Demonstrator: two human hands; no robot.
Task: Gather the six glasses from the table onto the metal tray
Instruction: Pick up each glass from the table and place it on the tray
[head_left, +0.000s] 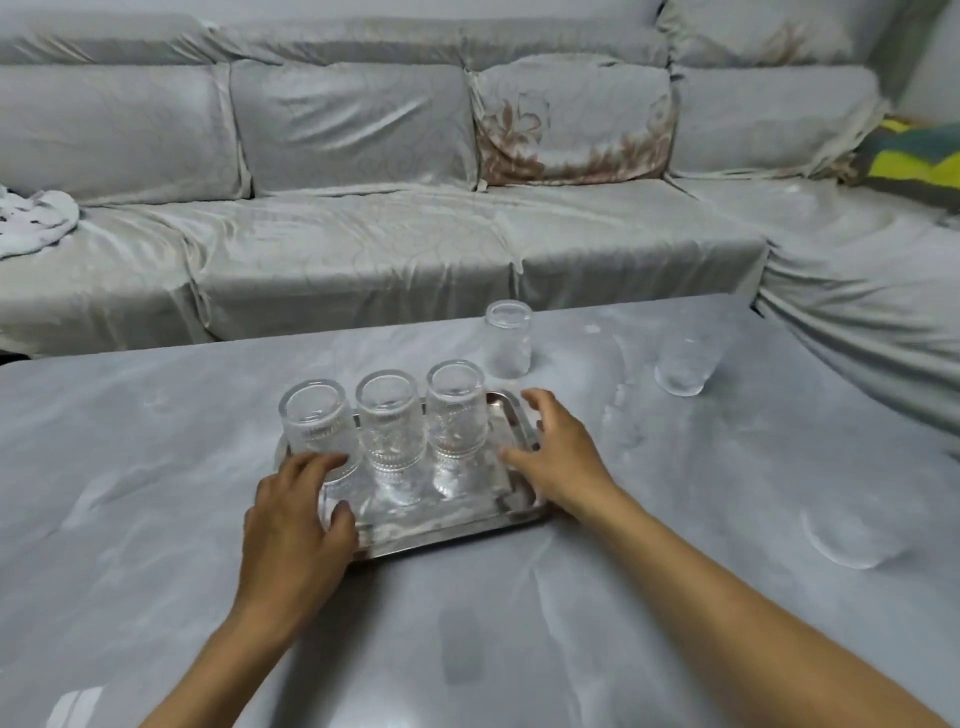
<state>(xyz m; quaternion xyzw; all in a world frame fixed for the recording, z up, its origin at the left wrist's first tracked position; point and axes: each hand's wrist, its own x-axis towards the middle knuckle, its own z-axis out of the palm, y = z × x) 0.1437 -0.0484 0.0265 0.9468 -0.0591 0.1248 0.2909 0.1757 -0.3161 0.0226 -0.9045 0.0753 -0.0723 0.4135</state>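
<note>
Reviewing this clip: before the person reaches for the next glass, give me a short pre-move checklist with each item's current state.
1. Three glasses upright in a row on the metal tray: ok.
2. All six on the tray: not ok; the tall glass behind the tray, the far right glass and the near right glass stand on the table.
3. Right hand free to reach: ok, open over the tray's right edge.
4. Left hand free: cannot tell; fingers are at the left glass, grip unclear.
5. Room on the tray: ok, its near strip is bare.
</note>
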